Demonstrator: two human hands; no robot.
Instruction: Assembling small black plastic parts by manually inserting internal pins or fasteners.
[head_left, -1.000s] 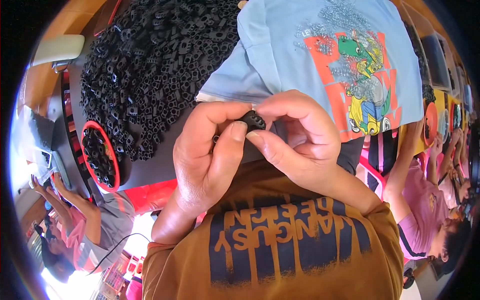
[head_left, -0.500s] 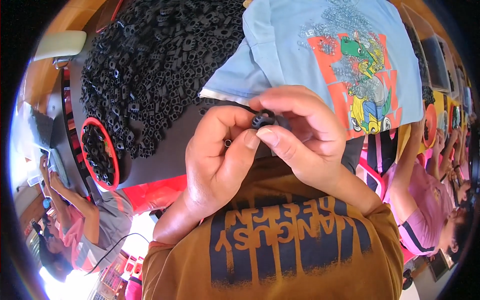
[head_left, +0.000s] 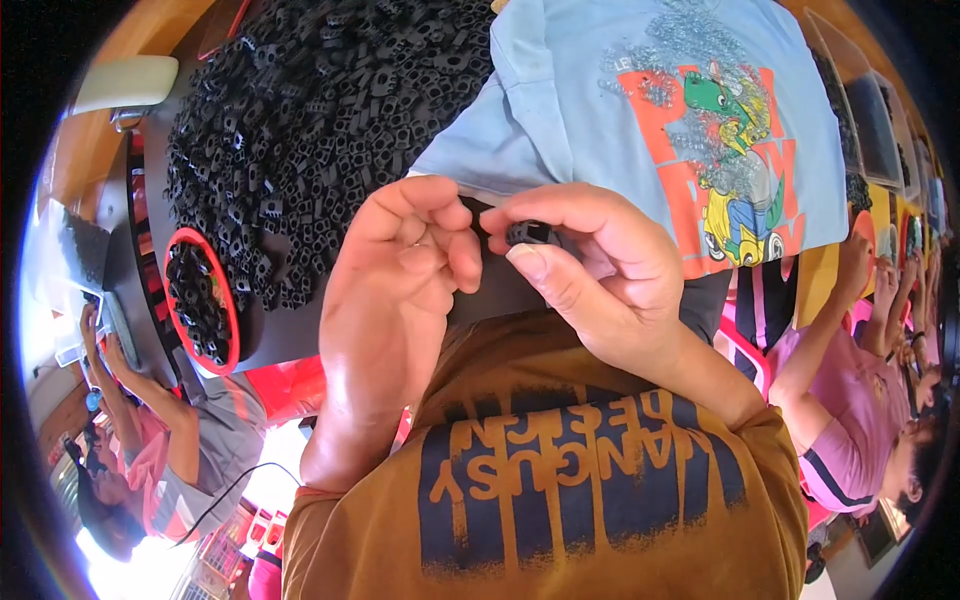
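My right hand pinches a small black plastic part between thumb and fingers, low over the table's near edge. Just left of it, apart from the part, is my left hand, palm turned up and fingers curled in. A tiny shiny bit shows by its thumb, too small to make out. Beyond my hands a big heap of black plastic parts with holes covers the dark table. To its right a light blue printed T-shirt is spread out, with many small clear or metallic coils scattered on it.
A red-rimmed basket of black parts stands at the table's left edge. Clear plastic bins line the far right. People sit on both sides, one in a pink shirt at right, another in grey at left.
My left hand has come off the black part, moved left and turned its palm up. The right hand keeps the part in nearly the same place.
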